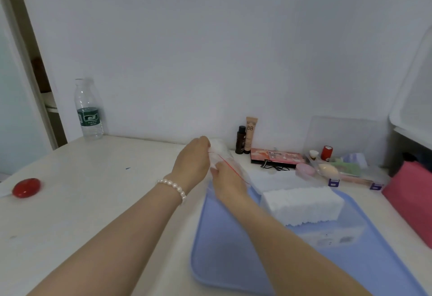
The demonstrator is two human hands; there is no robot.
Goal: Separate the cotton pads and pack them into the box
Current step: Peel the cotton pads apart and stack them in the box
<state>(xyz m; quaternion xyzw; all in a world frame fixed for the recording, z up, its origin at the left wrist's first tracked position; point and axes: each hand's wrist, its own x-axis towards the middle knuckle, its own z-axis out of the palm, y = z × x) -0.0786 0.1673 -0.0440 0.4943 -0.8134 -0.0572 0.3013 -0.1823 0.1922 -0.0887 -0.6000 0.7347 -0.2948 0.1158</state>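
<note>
1. Pale, bare wall [210, 38] fills the upper half of the view, above a cream bench [93, 202] that runs across the whole foreground.
2. On the right half of the bench lies a light blue tray [224, 249] with rounded corners.
3. On the tray sits a clear plastic box [334, 232], with a white block of stacked cotton pads [301, 204] in it.
4. At the far right edge stands a pink block-shaped thing [411, 199]; above it is a white bin [413, 99].
5. A clear water bottle [88, 111] with a green label stands at the back left against the wall.
6. Both forearms reach in from below; the left wrist wears a pearl bracelet [174, 188].
7. The left hand [192, 162] and the right hand [228, 181] both hold a clear plastic bag [224, 155] with a red line on it, just past the tray's far left corner. The fingers of each hand are curled onto the bag. White pads show inside its far end.
8. Along the back, right of the hands, a makeup palette [277, 156] lies flat with a BB cream tube [250, 134] and a small dark bottle [240, 140] upright beside it.
9. A red round object [26, 187] lies near the left edge.
</note>
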